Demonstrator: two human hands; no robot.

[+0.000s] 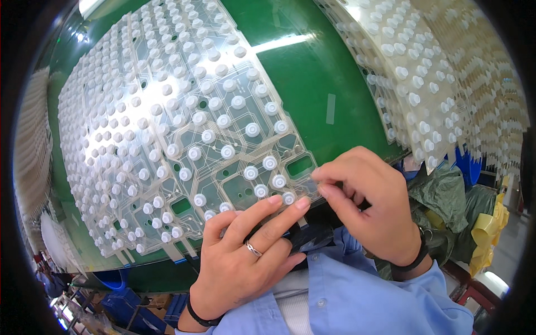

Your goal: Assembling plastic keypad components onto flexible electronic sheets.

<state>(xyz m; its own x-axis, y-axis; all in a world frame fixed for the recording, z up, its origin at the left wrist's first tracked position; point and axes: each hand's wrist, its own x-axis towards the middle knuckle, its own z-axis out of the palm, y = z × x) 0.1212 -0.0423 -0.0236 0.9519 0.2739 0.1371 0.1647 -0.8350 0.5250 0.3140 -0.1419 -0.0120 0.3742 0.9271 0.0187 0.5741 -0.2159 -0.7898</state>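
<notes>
Head cam, looking down: a clear membrane sheet (184, 139) studded with small white rubber domes (252, 129) lies on a green table (312, 84), its near corner right at the table edge. The right hand (371, 204) has thumb and forefinger closed in a narrow pinch on that corner. The left hand (245, 251), with a ring on it, rests two extended fingers flat on the sheet's near edge, just beside the pinch. A second domed sheet (407, 84) sits off to the right.
</notes>
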